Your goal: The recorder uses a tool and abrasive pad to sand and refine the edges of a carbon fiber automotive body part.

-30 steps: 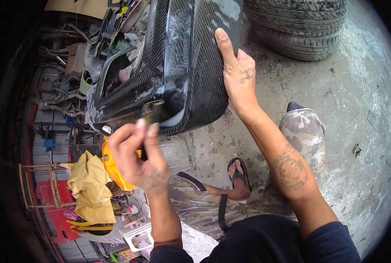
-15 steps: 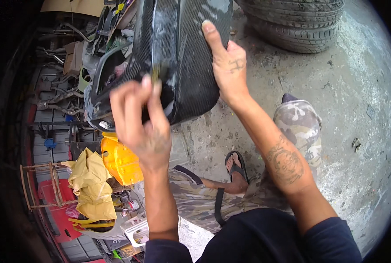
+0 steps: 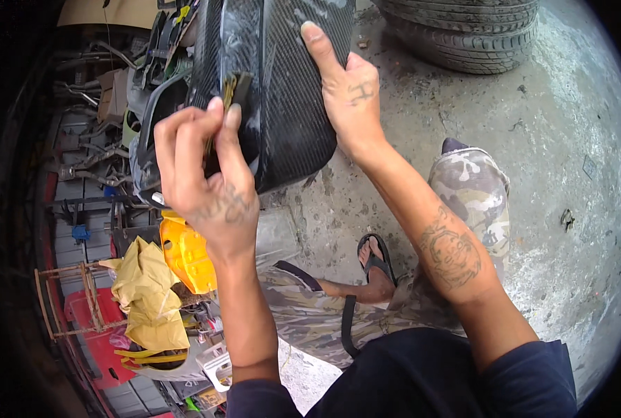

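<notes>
A black carbon-fibre panel (image 3: pixel 289 97) with a woven surface and whitish smears is held up at the top middle. My right hand (image 3: pixel 352 97) grips its right edge, thumb flat on the face and the other fingers mostly hidden behind. Between the thumb and fingertips of my left hand (image 3: pixel 209 167) is pinched a small folded piece, yellow-brown with a dark side, that looks like sandpaper (image 3: pixel 238 90). It lies against the panel's recessed channel (image 3: pixel 243 35). Part of the panel's lower left is covered by my left hand.
Stacked tyres (image 3: pixel 463 35) stand at the top right on the stained concrete floor (image 3: pixel 568 174). To the left lie metal pipes, a yellow plastic part (image 3: pixel 188 258), crumpled brown paper (image 3: pixel 146 285) and a rusty frame (image 3: pixel 80 299). My sandalled foot (image 3: pixel 376 265) is below the panel.
Both hands and the panel have shifted a little left and up in the picture. The folded sandpaper, blurred before, now shows more sharply. Both grips are kept.
</notes>
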`<state>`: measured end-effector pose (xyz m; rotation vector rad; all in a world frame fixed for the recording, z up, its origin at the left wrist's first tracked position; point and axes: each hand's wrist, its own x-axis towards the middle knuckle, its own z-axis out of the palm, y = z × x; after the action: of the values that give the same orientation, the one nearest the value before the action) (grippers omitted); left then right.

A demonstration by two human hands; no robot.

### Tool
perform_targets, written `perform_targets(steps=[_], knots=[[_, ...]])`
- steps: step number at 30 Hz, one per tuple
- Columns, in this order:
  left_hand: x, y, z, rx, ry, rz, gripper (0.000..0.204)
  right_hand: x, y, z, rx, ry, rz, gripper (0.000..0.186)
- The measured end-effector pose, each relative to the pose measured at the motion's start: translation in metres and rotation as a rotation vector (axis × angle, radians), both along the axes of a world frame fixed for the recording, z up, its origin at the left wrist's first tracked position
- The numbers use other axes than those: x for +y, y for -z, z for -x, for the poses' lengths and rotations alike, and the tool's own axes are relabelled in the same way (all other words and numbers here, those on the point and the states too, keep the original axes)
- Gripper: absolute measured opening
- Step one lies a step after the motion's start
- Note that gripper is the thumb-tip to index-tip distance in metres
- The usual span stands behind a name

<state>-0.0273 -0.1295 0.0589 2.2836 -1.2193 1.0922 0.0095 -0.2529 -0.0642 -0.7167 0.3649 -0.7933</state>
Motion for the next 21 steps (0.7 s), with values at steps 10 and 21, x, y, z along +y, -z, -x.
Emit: perform_targets(steps=[10, 21], knots=[[0.004, 0.003, 0.001, 0.011, -0.02, 0.007, 0.012, 0.001, 0.002, -0.005, 0.037, 0.006, -0.007, 0.083], [0.033, 0.017, 0.012, 0.032, 0.007, 0.005, 0.012, 0.004, -0.006, 0.009, 0.073, 0.011, 0.02, 0.081]])
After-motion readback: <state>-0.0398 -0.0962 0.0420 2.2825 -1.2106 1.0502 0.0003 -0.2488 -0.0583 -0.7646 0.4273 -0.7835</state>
